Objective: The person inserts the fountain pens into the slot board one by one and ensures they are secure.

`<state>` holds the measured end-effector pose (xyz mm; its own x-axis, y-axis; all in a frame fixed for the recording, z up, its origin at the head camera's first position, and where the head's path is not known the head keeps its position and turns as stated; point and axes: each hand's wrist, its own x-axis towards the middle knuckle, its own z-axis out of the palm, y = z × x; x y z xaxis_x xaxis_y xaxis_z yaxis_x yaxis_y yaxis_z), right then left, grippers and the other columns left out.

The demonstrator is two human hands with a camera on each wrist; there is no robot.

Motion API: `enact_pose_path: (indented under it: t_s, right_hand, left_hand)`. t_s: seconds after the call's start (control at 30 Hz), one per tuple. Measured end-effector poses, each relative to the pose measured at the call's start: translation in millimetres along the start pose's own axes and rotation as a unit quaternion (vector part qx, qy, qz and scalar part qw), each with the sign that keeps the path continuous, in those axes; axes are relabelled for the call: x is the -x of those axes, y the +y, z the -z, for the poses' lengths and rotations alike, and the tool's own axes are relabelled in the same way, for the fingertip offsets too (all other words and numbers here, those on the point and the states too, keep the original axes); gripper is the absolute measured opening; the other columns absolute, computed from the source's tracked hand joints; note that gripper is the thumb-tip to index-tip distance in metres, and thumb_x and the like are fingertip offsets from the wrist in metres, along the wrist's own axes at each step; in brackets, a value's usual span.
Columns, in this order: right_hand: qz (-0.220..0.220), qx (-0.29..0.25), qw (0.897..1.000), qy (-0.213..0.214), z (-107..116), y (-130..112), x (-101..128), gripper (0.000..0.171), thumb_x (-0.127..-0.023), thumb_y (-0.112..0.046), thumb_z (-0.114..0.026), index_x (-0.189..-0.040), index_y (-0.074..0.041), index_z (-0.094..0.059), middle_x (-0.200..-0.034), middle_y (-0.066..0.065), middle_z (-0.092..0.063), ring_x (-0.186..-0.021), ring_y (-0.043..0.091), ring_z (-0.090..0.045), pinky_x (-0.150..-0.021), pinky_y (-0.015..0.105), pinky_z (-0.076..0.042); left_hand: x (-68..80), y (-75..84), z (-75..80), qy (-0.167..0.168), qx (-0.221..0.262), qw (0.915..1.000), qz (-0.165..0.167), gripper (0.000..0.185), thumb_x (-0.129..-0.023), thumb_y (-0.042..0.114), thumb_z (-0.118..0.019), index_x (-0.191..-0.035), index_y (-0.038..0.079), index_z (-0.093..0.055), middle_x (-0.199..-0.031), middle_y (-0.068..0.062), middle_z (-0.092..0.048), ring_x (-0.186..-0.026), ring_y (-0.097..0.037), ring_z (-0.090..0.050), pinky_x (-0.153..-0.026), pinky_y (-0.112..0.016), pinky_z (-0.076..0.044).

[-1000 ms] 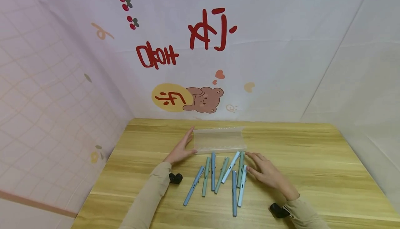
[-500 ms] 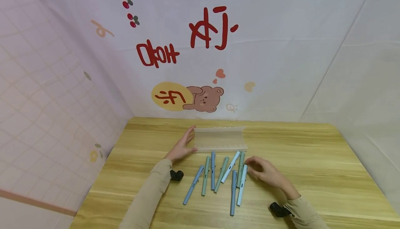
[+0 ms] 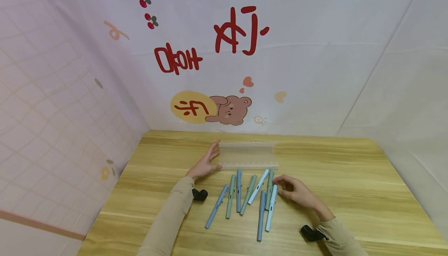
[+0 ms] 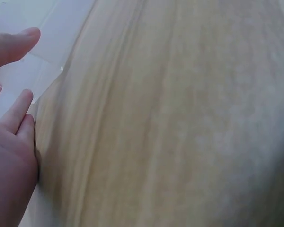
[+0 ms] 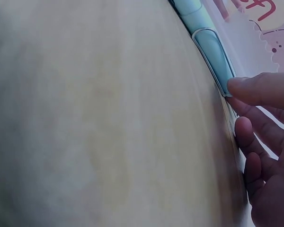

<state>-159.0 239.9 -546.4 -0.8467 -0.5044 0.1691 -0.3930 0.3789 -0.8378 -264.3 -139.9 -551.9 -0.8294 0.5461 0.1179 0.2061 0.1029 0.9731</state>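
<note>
Right hand (image 3: 297, 193), fingers curled, touches the pale blue pen (image 3: 270, 208) at its top end, rightmost of eight pens fanned on the wooden worktop (image 3: 350, 178). Left hand (image 3: 205, 163), fingers spread & straight, rests vs. left end of the clear case (image 3: 247, 155) just behind the pens.

We find the head view set high, facing forward and down across the table (image 3: 350, 170) toward the backdrop, at some remove. Both wrist views sit low and very near the tabletop, blurred. The left wrist view shares the clear case (image 4: 47, 42) with the head view; the right shares the light blue pen (image 5: 213, 54).
</note>
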Motion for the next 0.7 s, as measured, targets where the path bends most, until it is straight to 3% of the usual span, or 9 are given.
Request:
enact_pose_path:
  t_s: [0.23, 0.5, 0.7]
  right_hand:
    - [0.014, -0.032, 0.999, 0.001, 1, -11, 0, 0.029, -0.084, 0.015, -0.063, -0.112, 0.011, -0.059, -0.099, 0.024, -0.063, -0.075, 0.034, -0.049, -0.064, 0.026, -0.043]
    - [0.009, -0.046, 0.999, -0.021, 1, 12, 2, 0.026, -0.090, 0.001, -0.064, -0.115, 0.002, -0.061, -0.102, 0.014, -0.064, -0.081, 0.020, -0.052, -0.069, 0.024, -0.045]
    - [0.030, -0.042, 0.998, -0.039, 3, 16, 2, 0.023, -0.091, -0.004, -0.065, -0.114, -0.002, -0.065, -0.110, 0.013, -0.064, -0.092, 0.023, -0.054, -0.078, 0.026, -0.045]
  left_hand:
    - [0.8, 1.9, -0.9, 0.010, 0.004, 0.9996, 0.025, 0.102, -0.083, -0.011, -0.067, -0.156, 0.028, -0.009, -0.161, -0.006, -0.005, -0.142, -0.034, -0.021, -0.105, -0.052, -0.031]
    - [1.4, -0.1, -1.3, 0.012, 0.005, 0.9999, 0.011, 0.099, -0.083, -0.013, -0.065, -0.156, 0.023, -0.010, -0.161, -0.002, -0.006, -0.141, -0.037, -0.021, -0.103, -0.052, -0.036]
    - [1.9, -0.8, -1.0, 0.007, 0.015, 0.9999, 0.003, 0.100, -0.084, -0.013, -0.065, -0.155, 0.033, -0.013, -0.160, -0.004, -0.005, -0.141, -0.039, -0.020, -0.102, -0.055, -0.035]
